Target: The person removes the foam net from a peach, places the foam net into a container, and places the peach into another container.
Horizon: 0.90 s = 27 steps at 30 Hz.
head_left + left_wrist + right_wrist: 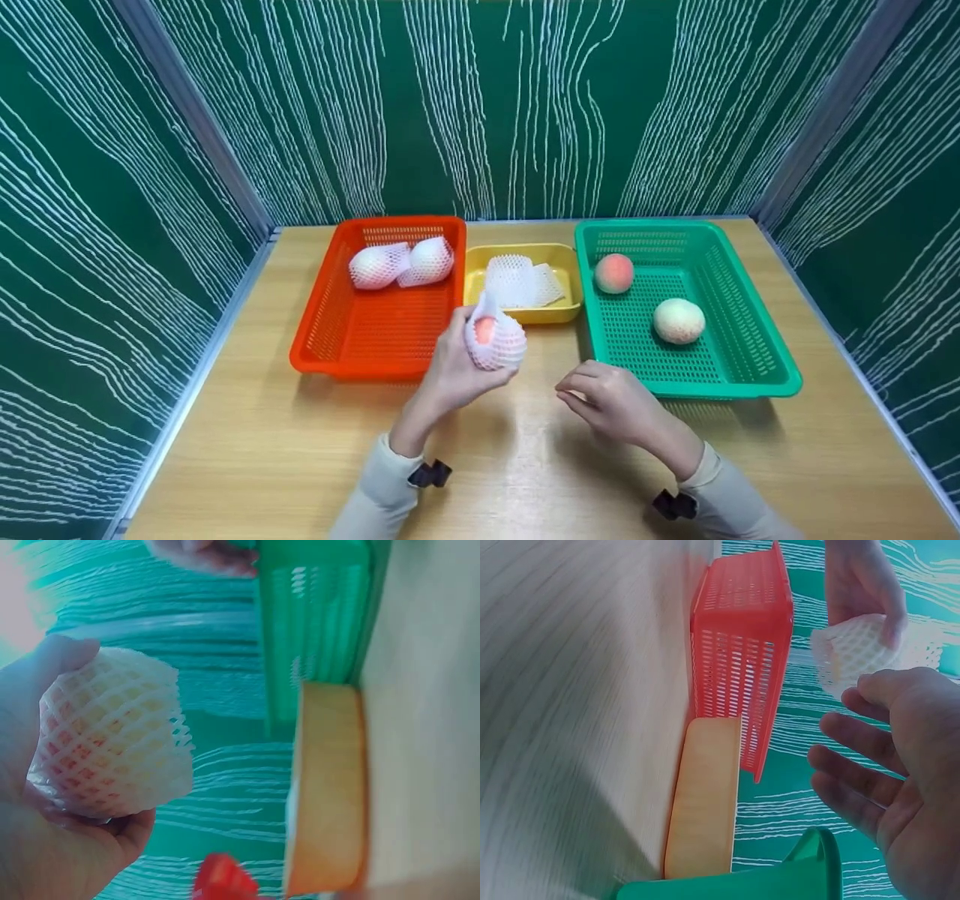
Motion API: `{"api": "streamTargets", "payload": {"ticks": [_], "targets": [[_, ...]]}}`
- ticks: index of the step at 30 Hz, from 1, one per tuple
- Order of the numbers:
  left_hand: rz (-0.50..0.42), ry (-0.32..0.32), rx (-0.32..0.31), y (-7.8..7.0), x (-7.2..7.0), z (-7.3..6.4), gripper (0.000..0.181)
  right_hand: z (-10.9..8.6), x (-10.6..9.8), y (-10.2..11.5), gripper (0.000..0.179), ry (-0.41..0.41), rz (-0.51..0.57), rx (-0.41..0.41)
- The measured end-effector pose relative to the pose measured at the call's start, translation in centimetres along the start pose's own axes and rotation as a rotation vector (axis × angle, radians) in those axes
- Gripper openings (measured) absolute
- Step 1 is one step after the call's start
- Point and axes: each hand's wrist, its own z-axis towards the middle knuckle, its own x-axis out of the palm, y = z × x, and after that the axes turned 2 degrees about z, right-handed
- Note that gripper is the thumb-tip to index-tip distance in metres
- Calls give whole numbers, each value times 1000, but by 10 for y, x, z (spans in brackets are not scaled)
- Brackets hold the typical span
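My left hand [459, 367] grips a peach [485, 330] wrapped in a white foam net sleeve [508, 346], held above the table in front of the yellow tray. In the left wrist view the sleeved peach [112, 735] sits between thumb and fingers, its netting reaching past the fruit. My right hand [611, 397] is apart from it, beside the green basket's near left corner, with loosely bent fingers and nothing in them. The right wrist view shows these fingers [859, 765] spread, with the sleeved peach beyond.
An orange-red basket [375, 367] on the left holds two sleeved fruits [401, 262]. The small yellow tray [525, 315] between the baskets contains flat foam sleeves [517, 281]. In the green basket [720, 388] lie a pink peach [614, 273] and a paler one [679, 321]. Green walls enclose the table.
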Motion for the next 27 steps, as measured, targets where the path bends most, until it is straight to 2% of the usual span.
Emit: {"api": "streamTargets", "payload": {"ticks": [3,6,14,23,27], "targets": [[-19,0,-3,5,14,-5,86,-1,-2,0,8,-1,-5,9],[-24,21,-47,10,25,-9,85,-2,-3,-1,10,-1,-6,21],[-18,70,-121,31,47,-15,84,-2,-2,-1,9,-16,-9,17],[45,127,-217,46,54,-22,89,-3,3,0,5,-25,-1,6],[128,127,-209,48,54,-22,86,-4,5,0,7,-30,-4,5]]}}
